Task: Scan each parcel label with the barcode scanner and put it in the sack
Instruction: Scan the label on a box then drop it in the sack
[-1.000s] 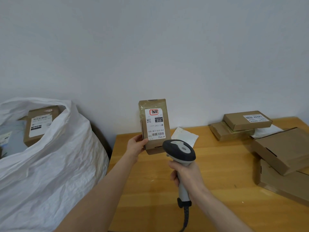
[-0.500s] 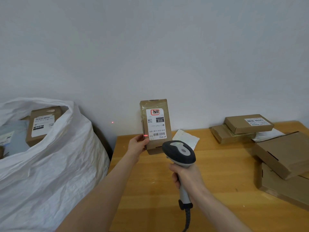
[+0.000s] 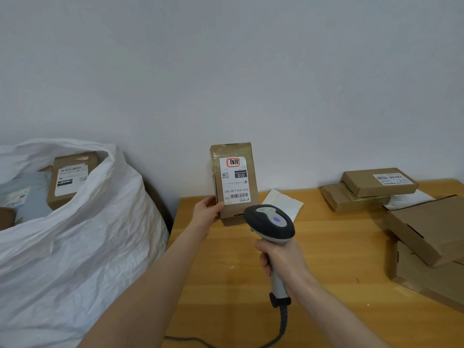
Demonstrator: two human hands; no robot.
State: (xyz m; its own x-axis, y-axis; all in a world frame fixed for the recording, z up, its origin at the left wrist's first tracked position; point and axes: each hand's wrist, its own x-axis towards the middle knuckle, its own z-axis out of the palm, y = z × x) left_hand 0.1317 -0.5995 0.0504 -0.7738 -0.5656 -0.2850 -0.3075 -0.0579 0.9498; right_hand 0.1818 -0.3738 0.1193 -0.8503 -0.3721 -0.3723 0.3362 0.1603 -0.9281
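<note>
**Scanning step, sack to follow**

Nearest, over the front half of the table (image 3: 326, 272): right hand (image 3: 281, 259), fingers wrapped tight round the grip of the scanner (image 3: 271, 222). Cable (image 3: 282, 325) trailing down toward the bottom of the view. Scanner head aimed away at the parcel (image 3: 234, 184), a blue light showing on top.

Further on, above the far left corner: parcel held upright in the left hand (image 3: 206, 214), thumb pressed on its front by the lower left edge. Label (image 3: 236, 172) turned toward the scanner and upside down, barcode (image 3: 239, 196) at its lower end. Seemingly lifted clear of the wood, though hard to say for sure.

Judged to be the scan of this one parcel. No red beam visible on the label, so no telling of a finished read. Next, after a good read: swinging the parcel left past the table's left edge and dropping it into the open mouth of the sack (image 3: 75, 247), just beside that edge, with a box (image 3: 72, 177) already inside. Calls for a lift over the sack's raised rim, with the scanner kept out of the way.

Along the far and right edges: a white pouch (image 3: 282, 203), a stack (image 3: 379, 182) of flat boxes and larger boxes (image 3: 426, 227), presumably waiting.

Hidden: left fingers behind the parcel, trigger finger under the scanner head, parcel's lower right corner behind that head. Cut off: sack at left and bottom, larger boxes at right. Small print unreadable.
</note>
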